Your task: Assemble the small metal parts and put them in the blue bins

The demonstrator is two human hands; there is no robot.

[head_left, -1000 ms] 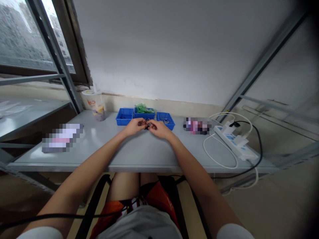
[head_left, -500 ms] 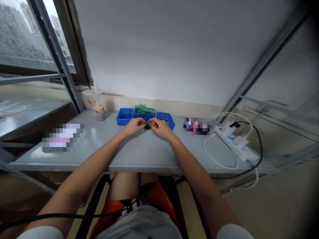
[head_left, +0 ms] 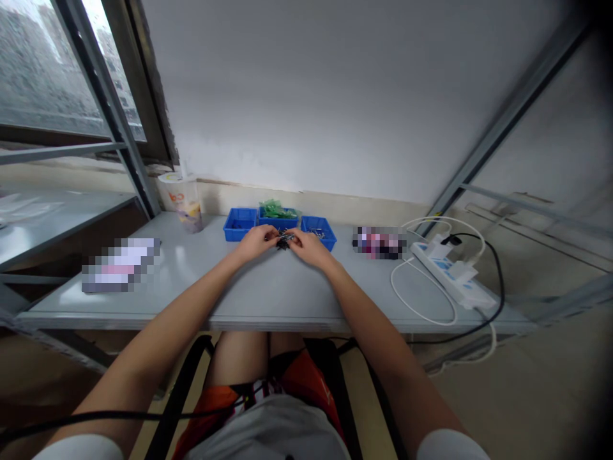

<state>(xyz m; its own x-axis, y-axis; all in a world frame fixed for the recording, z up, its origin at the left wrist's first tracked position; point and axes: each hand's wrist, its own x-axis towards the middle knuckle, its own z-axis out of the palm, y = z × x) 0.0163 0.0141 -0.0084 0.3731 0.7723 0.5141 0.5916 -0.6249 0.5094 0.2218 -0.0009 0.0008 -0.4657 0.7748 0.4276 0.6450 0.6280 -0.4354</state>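
A small heap of dark and silvery metal-looking pieces (head_left: 286,239) lies on the grey table, between my two hands; the single pieces are too small to name. At its left side is my left hand (head_left: 261,241), its fingers curled and pinched together at the heap. My right hand (head_left: 306,244) mirrors it from the right, thumb and fingers closed at the pieces. Whatever the fingertips hold is hidden. Just behind my right hand stands a blue tray (head_left: 330,241) with small shiny parts. Behind my left hand is another blue tray (head_left: 230,231) with a few dark bits.
A third blue tray (head_left: 278,223) at the back holds green plastic packaging (head_left: 272,208). To the left are a drink cup (head_left: 184,201) and a blurred-out flat object (head_left: 119,265). On the right lie a pixelated item (head_left: 378,243), a power strip (head_left: 454,278) and loose cables.
Both hands stay at the heap, with only slight shifts of the fingers. Trays, cup and cables are unmoved.
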